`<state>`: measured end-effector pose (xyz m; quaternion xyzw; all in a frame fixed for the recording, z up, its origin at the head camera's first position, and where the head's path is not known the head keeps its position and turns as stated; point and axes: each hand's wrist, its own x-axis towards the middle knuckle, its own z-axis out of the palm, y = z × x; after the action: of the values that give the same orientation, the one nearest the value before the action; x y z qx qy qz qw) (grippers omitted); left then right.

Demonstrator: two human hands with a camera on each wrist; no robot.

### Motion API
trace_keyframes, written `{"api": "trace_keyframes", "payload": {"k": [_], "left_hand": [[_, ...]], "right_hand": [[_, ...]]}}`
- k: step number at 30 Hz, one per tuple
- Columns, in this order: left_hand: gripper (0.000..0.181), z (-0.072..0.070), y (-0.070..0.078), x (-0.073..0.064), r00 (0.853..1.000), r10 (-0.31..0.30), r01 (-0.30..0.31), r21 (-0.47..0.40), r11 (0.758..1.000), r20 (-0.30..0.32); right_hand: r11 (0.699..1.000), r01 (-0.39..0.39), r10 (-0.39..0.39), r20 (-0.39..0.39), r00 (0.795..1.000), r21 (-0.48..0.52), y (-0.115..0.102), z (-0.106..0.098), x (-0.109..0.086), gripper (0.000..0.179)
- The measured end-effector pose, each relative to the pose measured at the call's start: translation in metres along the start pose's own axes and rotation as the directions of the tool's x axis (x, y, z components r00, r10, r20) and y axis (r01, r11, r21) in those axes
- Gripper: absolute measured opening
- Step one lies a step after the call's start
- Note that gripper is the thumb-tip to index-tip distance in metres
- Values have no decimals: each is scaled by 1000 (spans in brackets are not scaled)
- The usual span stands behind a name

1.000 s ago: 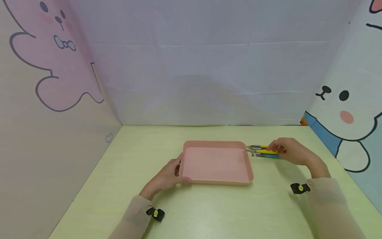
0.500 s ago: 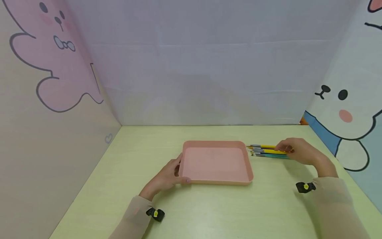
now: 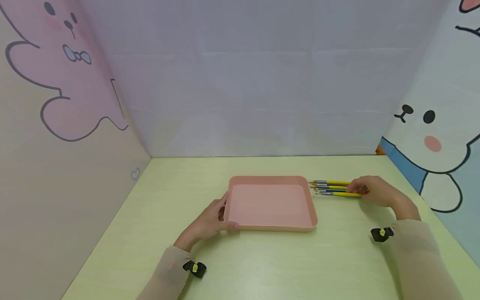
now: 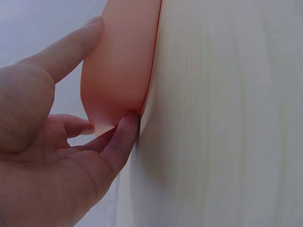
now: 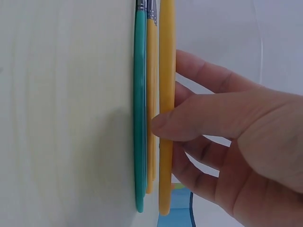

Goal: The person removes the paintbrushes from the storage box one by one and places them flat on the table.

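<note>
A shallow pink tray [image 3: 271,204] lies flat on the table. My left hand [image 3: 207,219] grips its near left corner. In the left wrist view the thumb lies along the tray's outer wall [image 4: 125,52], with the curled fingers around the corner. To the right of the tray, my right hand [image 3: 381,192] pinches a yellow-handled paintbrush [image 5: 167,85] between thumb and fingers. It is held just above other paintbrushes [image 3: 330,187], bristles pointing left at the tray. Among these, the right wrist view shows a green handle [image 5: 140,104] and a yellow one [image 5: 151,61] lying side by side.
The pale yellow-green table [image 3: 262,266] stretches around the tray. A white cloth backdrop [image 3: 255,91] rises at its far edge, with cartoon-printed panels on the left [image 3: 86,96] and right [image 3: 442,175].
My right hand first drew the yellow paintbrush rightward, off the tray's right edge. Since then it has shifted slightly back left, and the brush now overlaps the green handles. The left hand stays put.
</note>
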<state>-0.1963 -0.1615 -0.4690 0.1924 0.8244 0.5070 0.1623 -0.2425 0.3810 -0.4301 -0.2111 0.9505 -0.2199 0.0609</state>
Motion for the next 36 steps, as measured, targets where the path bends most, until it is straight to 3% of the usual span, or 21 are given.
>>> {"api": "trace_keyframes", "payload": {"k": [15, 36], "left_hand": [[109, -2, -1, 4, 998, 43, -41, -31, 999, 36], [113, -2, 0, 2, 999, 27, -26, -20, 999, 22]], "right_hand": [[999, -46, 46, 32, 998, -12, 13, 8, 8, 36], [999, -26, 26, -13, 1000, -23, 7, 7, 5, 33]]}}
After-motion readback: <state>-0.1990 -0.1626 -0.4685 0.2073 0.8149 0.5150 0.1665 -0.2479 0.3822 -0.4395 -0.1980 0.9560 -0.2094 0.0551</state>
